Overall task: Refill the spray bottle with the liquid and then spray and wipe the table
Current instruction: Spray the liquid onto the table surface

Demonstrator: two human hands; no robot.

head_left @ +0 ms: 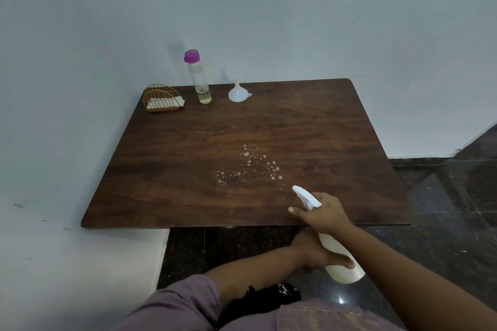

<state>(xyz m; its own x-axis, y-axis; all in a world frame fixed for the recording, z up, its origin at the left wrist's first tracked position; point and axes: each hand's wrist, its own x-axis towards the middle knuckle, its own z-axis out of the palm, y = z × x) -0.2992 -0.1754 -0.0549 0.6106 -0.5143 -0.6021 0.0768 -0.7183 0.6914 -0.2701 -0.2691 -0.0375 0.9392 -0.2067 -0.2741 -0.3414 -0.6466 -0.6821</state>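
Note:
A white spray bottle (pixel 339 258) is tilted over the near edge of the dark wooden table (pixel 188 169), its nozzle pointing at the tabletop. My right hand (pixel 322 213) grips its neck and trigger head, with the index finger stretched forward. My left hand (pixel 320 252) holds the bottle's body from below, thumb across it. Foamy droplets (pixel 247 166) lie scattered on the wood just ahead of the nozzle. At the back stand a clear bottle with a purple cap (pixel 199 78), holding a little yellowish liquid, and a white funnel (pixel 238 93) placed mouth down.
A gold wire holder with a folded white cloth (pixel 162 101) sits on the table's back left corner. The table stands against a pale wall (pixel 242 8). Dark polished floor (pixel 443 196) lies to the right and under the table. A white ledge (pixel 67 250) runs on the left.

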